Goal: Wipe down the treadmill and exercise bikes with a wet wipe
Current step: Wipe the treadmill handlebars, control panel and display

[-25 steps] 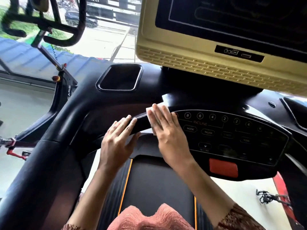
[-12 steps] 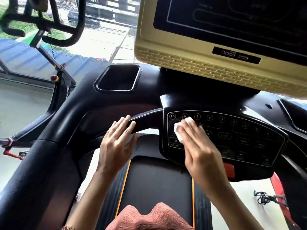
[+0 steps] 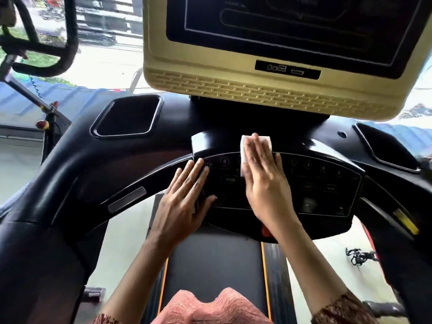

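Seen from the head camera, a person stands on a treadmill [image 3: 77,183] with both hands on its black control panel [image 3: 315,183]. The right hand [image 3: 264,181] lies flat, fingers straight and together, its grip wide, pressing a white wet wipe [image 3: 243,157] against the panel's top edge, left of the middle. The wipe shows past the fingertips and along the hand's left side, and it folds over the edge onto the glossy ledge above. The left hand [image 3: 184,199] rests just beside it at the panel's left edge, fingers straight and slightly spread, thumb out, its grip wide and holding nothing. The two hands do not touch. Above the panel hangs a dark screen [image 3: 280,31] in a beige housing [image 3: 210,85]. A recessed tray [image 3: 127,116] sits at the console's upper left corner and another [image 3: 385,146] at its upper right. The dark belt [image 3: 210,265], edged in orange, runs below the forearms. The handlebars of an exercise bike [image 3: 67,43] stand at upper left, by the window.
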Demonstrator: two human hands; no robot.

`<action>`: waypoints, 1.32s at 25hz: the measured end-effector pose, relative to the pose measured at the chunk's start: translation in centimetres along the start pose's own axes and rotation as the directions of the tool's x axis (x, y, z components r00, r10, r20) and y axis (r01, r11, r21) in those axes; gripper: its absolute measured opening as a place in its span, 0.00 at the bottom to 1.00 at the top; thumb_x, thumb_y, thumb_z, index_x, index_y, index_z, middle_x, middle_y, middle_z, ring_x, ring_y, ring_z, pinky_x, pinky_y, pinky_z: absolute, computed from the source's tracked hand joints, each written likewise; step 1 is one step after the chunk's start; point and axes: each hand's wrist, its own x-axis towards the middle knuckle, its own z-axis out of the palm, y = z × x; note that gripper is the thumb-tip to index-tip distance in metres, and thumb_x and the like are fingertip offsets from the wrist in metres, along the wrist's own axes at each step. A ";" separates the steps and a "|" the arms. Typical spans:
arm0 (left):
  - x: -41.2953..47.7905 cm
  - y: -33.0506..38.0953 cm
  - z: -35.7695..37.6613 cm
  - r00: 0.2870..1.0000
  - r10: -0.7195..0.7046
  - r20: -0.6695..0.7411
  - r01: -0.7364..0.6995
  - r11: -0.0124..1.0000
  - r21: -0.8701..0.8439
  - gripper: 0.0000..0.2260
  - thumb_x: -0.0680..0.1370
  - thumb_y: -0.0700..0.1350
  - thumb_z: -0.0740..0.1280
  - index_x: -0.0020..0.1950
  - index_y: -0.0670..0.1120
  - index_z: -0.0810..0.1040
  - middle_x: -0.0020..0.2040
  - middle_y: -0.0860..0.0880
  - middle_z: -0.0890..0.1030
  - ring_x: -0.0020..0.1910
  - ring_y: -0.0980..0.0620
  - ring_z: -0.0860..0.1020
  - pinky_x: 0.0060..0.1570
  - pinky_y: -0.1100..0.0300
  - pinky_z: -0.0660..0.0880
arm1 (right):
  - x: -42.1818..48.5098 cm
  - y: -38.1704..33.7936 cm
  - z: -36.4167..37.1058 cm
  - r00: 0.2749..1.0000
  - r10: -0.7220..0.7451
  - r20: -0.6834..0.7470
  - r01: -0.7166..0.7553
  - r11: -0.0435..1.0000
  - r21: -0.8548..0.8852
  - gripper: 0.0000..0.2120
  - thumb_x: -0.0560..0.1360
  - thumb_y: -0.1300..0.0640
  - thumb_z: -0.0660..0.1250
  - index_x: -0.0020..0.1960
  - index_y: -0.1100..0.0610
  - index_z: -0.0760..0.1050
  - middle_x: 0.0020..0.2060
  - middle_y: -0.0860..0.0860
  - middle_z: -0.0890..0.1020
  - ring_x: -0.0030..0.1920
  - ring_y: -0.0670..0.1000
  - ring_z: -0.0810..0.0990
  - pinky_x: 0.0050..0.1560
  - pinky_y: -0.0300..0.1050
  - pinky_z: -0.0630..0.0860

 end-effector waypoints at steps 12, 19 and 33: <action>-0.1 1.9 0.9 0.999 0.017 0.043 -0.020 0.998 0.057 0.22 0.79 0.48 0.61 0.70 0.36 0.69 0.72 0.40 0.65 0.74 0.44 0.61 0.75 0.54 0.54 | -1.7 4.3 -1.4 0.998 0.062 0.027 -0.062 0.998 0.000 0.24 0.82 0.55 0.52 0.77 0.57 0.57 0.76 0.52 0.58 0.76 0.51 0.55 0.74 0.50 0.55; -0.2 4.3 2.2 0.998 0.011 0.060 -0.015 0.998 0.055 0.22 0.78 0.47 0.63 0.69 0.36 0.70 0.72 0.40 0.66 0.73 0.43 0.63 0.74 0.50 0.57 | -11.6 4.8 -2.2 0.992 0.078 0.096 -0.085 0.993 0.076 0.22 0.82 0.53 0.52 0.74 0.56 0.64 0.74 0.49 0.62 0.76 0.50 0.57 0.75 0.48 0.53; 0.7 7.6 4.2 0.994 0.023 0.110 -0.035 0.994 0.108 0.25 0.79 0.51 0.62 0.70 0.37 0.70 0.73 0.40 0.66 0.74 0.44 0.62 0.74 0.51 0.57 | -13.4 9.7 -4.1 0.996 0.076 0.052 -0.085 0.975 0.208 0.20 0.82 0.54 0.53 0.69 0.60 0.71 0.70 0.52 0.70 0.75 0.48 0.60 0.71 0.54 0.62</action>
